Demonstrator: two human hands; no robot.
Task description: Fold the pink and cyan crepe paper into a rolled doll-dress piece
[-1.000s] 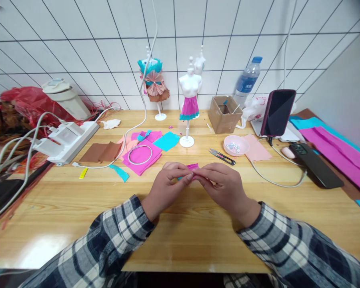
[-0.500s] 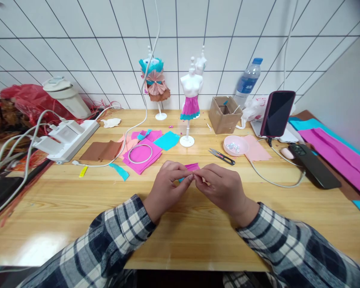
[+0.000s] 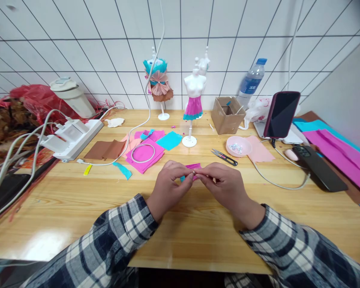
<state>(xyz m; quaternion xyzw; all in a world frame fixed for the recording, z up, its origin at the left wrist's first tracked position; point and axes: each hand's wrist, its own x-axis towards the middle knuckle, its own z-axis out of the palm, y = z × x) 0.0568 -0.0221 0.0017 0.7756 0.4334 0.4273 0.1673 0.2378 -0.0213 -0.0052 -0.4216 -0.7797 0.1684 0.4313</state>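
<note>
Both my hands meet over the middle of the wooden table. My left hand [image 3: 171,187] pinches a small pleated pink and teal paper piece [image 3: 193,166] between thumb and fingers. Fingertips of my right hand [image 3: 225,187] are pressed together at the same piece's near edge, touching my left fingertips. A tiny pale spot shows between them, too small to name. Just beyond stands a white dress form [image 3: 195,85] wearing a pink skirt with a teal hem. Black snips [image 3: 225,157] lie beyond my right hand, beside a pink dish [image 3: 239,146] of small shiny bits.
Pink sheets [image 3: 144,160] under a metal ring, a teal sheet [image 3: 169,141] and brown paper [image 3: 105,150] lie left of centre. A cardboard box [image 3: 227,116], a bottle [image 3: 252,82] and phones [image 3: 318,168] are on the right; a power strip [image 3: 78,140] sits left.
The whole view has shifted slightly, so objects appear a little further right. My hands remain together at the paper piece, with the right fingers slightly changed in pose.
</note>
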